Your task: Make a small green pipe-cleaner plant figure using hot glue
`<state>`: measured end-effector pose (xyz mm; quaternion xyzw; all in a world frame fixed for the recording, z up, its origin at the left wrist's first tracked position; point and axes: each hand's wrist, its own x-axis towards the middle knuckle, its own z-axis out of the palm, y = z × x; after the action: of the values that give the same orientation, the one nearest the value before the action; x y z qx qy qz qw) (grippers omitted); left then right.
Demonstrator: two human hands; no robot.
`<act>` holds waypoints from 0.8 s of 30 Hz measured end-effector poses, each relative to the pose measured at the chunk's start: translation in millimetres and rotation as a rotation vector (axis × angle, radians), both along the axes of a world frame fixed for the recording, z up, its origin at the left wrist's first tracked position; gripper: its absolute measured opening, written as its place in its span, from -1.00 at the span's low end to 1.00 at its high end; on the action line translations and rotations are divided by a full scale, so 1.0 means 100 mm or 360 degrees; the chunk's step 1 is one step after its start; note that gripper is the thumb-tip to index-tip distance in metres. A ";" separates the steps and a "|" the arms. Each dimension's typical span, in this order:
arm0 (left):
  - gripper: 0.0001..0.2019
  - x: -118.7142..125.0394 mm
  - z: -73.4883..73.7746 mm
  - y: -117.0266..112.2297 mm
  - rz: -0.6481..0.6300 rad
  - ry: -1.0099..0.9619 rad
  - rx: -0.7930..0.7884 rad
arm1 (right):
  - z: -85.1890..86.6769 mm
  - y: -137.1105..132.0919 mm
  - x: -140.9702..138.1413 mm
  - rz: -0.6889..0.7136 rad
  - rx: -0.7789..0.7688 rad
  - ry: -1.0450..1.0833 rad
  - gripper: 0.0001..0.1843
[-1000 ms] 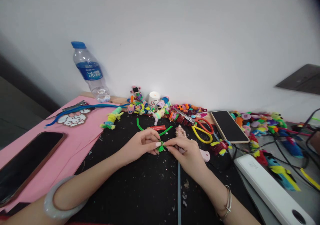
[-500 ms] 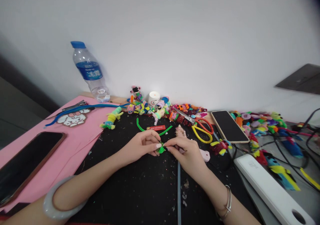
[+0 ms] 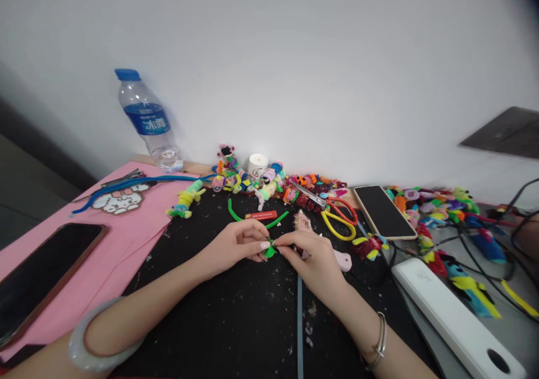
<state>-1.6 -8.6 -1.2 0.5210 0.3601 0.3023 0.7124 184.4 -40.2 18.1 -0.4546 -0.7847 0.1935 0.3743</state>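
My left hand (image 3: 236, 245) and my right hand (image 3: 311, 258) meet over the black mat (image 3: 236, 323), both pinching a small green pipe-cleaner piece (image 3: 270, 250) between fingertips. Each hand's fingers are curled closed on it. A pale bangle (image 3: 90, 345) sits on my left wrist and thin silver bracelets (image 3: 379, 342) on my right. Just behind the hands lie a curved green pipe cleaner (image 3: 256, 220) and a red lighter (image 3: 261, 215).
Yellow-and-red scissors (image 3: 337, 216), a phone (image 3: 382, 211) and a white power strip (image 3: 455, 311) lie to the right. Colourful pipe-cleaner figures (image 3: 248, 179) line the wall by a water bottle (image 3: 147, 123). Another phone (image 3: 40, 275) rests on pink paper (image 3: 126, 227).
The hands stay together on the green piece with only slight finger motion. The view has shifted a little, nudging everything leftward.
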 end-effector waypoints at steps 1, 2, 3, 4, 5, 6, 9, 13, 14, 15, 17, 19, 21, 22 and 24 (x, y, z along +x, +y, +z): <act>-0.80 0.00 -0.01 0.00 0.0005 -0.0005 -0.0009 | -0.01 0.00 0.00 -0.0017 0.0007 0.0008 -0.87; -0.79 0.00 -0.01 0.00 0.0006 -0.0009 -0.0017 | -0.02 0.00 0.00 -0.0030 0.0012 0.0014 -0.87; -0.79 -0.01 -0.02 0.01 0.0001 -0.0014 -0.0024 | -0.02 0.01 0.00 -0.0038 0.0011 0.0016 -0.87; -0.78 -0.01 -0.02 0.01 -0.0007 -0.0019 -0.0029 | -0.03 0.01 -0.01 -0.0035 0.0004 0.0017 -0.88; -0.78 -0.01 -0.03 0.01 -0.0019 -0.0026 -0.0028 | -0.03 0.01 -0.01 -0.0022 -0.0005 0.0016 -0.89; -0.77 -0.02 -0.04 0.01 -0.0035 -0.0034 -0.0024 | -0.03 0.00 -0.01 -0.0005 -0.0021 0.0014 -0.90; -0.76 -0.03 -0.06 0.01 -0.0110 -0.0060 0.0001 | 0.01 -0.01 -0.01 0.0065 -0.0120 -0.0007 -0.84; -0.75 -0.03 -0.05 0.01 -0.0130 -0.0078 0.0021 | 0.07 -0.05 0.00 0.0127 -0.0247 -0.0015 -0.73; -0.75 -0.03 -0.05 0.01 -0.0105 -0.0078 0.0016 | 0.07 -0.05 0.01 0.0099 -0.0244 -0.0002 -0.74; -0.75 -0.03 -0.04 0.01 -0.0072 -0.0076 0.0007 | 0.07 -0.05 0.02 0.0051 -0.0225 0.0011 -0.77; -0.76 -0.03 -0.02 0.01 0.0000 -0.0073 -0.0018 | 0.07 -0.06 0.03 -0.0051 -0.0161 0.0001 -0.86; -0.76 -0.02 0.00 0.01 0.0060 -0.0083 -0.0043 | 0.06 -0.06 0.03 -0.0070 -0.0108 -0.0088 -0.92; -0.76 -0.02 0.00 0.00 0.0084 -0.0095 -0.0055 | 0.06 -0.06 0.02 -0.0014 -0.0100 -0.0228 -0.86; -0.76 -0.01 0.00 0.00 0.0088 -0.0102 -0.0056 | 0.06 -0.07 0.01 0.0016 -0.0109 -0.0300 -0.85; -0.76 -0.01 0.00 -0.01 0.0085 -0.0111 -0.0051 | 0.07 -0.07 -0.01 0.0045 -0.0128 -0.0415 -0.86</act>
<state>-2.1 -9.5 -1.0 0.4888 0.3536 0.3334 0.7245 183.3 -47.6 24.6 -0.4796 -0.8246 0.1693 0.2478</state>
